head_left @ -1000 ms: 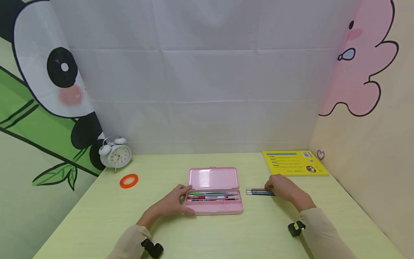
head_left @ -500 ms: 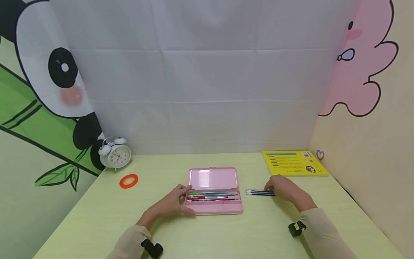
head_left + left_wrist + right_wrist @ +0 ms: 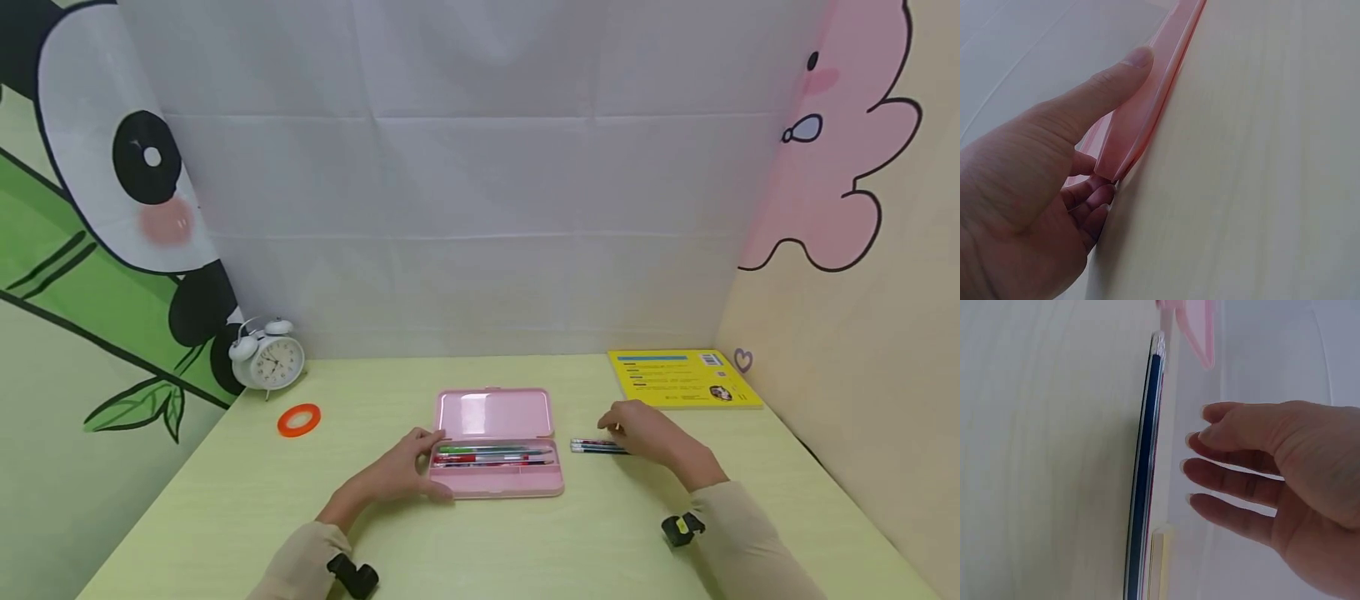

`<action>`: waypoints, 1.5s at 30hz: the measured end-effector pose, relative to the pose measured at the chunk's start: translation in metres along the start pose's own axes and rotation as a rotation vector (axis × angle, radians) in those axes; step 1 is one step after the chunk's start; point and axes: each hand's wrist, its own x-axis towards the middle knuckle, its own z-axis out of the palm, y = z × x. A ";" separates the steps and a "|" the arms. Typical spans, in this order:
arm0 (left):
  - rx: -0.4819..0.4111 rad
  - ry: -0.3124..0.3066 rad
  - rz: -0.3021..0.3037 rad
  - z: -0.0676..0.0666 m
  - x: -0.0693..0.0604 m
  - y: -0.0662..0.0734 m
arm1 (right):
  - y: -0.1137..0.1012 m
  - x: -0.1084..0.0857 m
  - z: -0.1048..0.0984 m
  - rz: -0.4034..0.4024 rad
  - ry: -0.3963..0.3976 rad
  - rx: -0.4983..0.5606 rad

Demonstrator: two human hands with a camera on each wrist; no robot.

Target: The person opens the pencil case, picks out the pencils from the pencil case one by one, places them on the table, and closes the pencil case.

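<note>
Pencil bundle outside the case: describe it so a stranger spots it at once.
On the pale table, find the open pink case. Just right of it lies the pencil bundle, pale ends facing the case. Unlike the red and green pens inside the case, it lies on the table.

The right hand partly hid the pencils; print on the book beyond it was too small to read. The left hand covered a corner of the pencil case.
</note>
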 end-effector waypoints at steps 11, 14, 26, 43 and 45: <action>0.008 0.008 0.039 0.000 0.000 -0.002 | -0.064 0.024 0.011 -0.316 -0.039 0.058; 0.010 0.004 0.042 0.000 0.000 -0.002 | -0.074 0.031 0.017 -0.310 -0.078 0.067; -0.003 -0.011 0.016 0.000 0.000 -0.001 | -0.087 0.048 0.039 -0.257 -0.120 -0.014; -0.001 0.000 0.010 0.001 0.000 -0.002 | -0.104 0.054 0.049 -0.258 -0.066 -0.240; -0.008 -0.003 0.005 0.001 -0.001 -0.002 | -0.105 0.053 0.049 -0.255 -0.060 -0.242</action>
